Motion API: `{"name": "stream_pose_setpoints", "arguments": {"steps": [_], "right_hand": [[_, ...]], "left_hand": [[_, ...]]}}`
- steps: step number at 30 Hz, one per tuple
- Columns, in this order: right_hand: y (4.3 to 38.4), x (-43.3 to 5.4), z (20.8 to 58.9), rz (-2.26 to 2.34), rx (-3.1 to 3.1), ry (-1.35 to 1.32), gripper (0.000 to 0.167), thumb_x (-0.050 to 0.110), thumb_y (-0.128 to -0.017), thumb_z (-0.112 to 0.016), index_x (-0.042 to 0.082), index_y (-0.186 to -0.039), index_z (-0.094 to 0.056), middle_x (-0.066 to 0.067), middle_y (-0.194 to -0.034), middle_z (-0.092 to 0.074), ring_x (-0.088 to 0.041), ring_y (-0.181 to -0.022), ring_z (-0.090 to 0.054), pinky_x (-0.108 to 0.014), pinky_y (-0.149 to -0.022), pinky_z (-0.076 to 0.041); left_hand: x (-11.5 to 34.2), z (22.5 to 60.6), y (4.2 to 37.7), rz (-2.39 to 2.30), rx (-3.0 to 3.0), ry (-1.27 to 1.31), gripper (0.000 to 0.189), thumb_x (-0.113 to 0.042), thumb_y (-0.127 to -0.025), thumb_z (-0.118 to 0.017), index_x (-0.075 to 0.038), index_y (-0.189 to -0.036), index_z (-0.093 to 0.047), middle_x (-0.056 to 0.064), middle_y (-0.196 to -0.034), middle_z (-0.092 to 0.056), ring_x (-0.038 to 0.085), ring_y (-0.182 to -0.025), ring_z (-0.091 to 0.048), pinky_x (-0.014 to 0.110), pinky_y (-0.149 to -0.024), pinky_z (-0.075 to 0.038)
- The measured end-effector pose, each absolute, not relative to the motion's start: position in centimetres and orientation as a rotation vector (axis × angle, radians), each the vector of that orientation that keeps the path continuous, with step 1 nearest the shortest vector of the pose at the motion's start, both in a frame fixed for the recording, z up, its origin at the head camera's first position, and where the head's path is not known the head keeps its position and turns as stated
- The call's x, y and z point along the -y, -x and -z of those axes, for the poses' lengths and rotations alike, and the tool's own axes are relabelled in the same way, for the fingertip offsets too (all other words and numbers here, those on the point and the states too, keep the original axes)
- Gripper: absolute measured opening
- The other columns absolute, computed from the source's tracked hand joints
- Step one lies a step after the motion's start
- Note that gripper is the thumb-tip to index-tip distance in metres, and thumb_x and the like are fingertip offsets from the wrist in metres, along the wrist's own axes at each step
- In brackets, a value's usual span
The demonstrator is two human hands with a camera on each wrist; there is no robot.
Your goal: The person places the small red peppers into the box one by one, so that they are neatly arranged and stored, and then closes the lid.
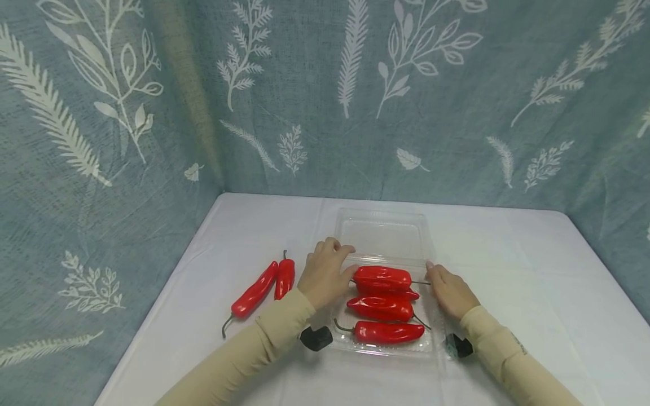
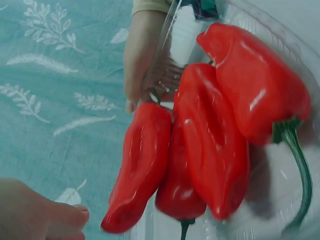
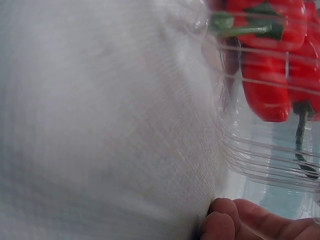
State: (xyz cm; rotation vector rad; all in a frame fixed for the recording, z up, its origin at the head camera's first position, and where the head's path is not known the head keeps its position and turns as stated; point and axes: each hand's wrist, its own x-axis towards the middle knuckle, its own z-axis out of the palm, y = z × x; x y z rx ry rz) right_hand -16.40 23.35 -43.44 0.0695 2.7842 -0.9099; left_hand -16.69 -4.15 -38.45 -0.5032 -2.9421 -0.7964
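On the white cloth-covered table, toward its far side, I see a clear, rectangular plastic container with its transparent hinged lid laid back on the far side. Four glossy red, tapered peppers lie crosswise inside: the farthest pepper, its stem pointing right, then a partly covered pepper just nearer, a third pepper with its stem to the right, and the nearest pepper, stem to the left.

To the left, well apart from the container, two more red peppers rest on the cloth, the longer one slanting against the shorter one, whose near end my view loses behind a beige sleeve.

I see the left hand at the container's far left corner, fingers loosely bent, thumb and fingertips apart, holding nothing, just beside the farthest pepper's left end. The right hand is at the container's right wall; I cannot tell whether its fingers grip the plastic or only rest by it.
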Motion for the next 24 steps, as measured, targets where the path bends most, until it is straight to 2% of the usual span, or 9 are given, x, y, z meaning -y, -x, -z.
{"name": "stream_pose_setpoints", "arguments": {"steps": [5,11,20,24], "right_hand": [[16.5,-23.6,43.5,0.901,-2.788,-0.074,0.070,0.056,-0.099,-0.012,0.004,-0.119,-0.055,-0.013,-0.101,-0.063,-0.030,-0.098,-0.057,-0.050,-0.091,-0.044],[16.4,-23.4,43.5,0.911,-2.770,-0.071,0.072,0.058,-0.099,-0.012,0.004,-0.121,-0.055,-0.017,-0.111,-0.063,-0.035,-0.110,-0.057,-0.053,-0.095,-0.042],[16.4,-23.4,43.3,0.901,-2.766,-0.090,0.071,0.057,-0.099,-0.012,0.005,-0.121,-0.054,-0.015,-0.107,-0.063,-0.034,-0.106,-0.057,-0.053,-0.094,-0.043],[16.4,-23.4,43.3,0.902,-2.765,-0.093,0.071,0.057,-0.099,-0.013,0.005,-0.121,-0.054,-0.015,-0.106,-0.063,-0.032,-0.103,-0.058,-0.053,-0.093,-0.043]], "left_hand": [[5.4,38.5,16.6,0.793,2.919,0.460,0.040,-0.030,-0.089,-0.066,-0.014,-0.125,-0.060,0.012,-0.119,-0.053,0.028,-0.109,-0.049,0.044,-0.087,-0.046],[7.5,39.3,16.3,0.724,2.921,0.356,0.041,-0.030,-0.088,-0.066,-0.014,-0.125,-0.060,0.013,-0.117,-0.053,0.028,-0.107,-0.051,0.047,-0.086,-0.048],[11.5,40.6,16.1,0.736,2.885,0.228,0.040,-0.026,-0.089,-0.064,-0.009,-0.125,-0.060,0.016,-0.114,-0.054,0.033,-0.107,-0.049,0.049,-0.084,-0.043],[13.6,41.3,15.9,0.737,2.905,0.166,0.046,-0.024,-0.087,-0.065,-0.007,-0.129,-0.056,0.018,-0.116,-0.054,0.035,-0.107,-0.049,0.051,-0.085,-0.045]]}}
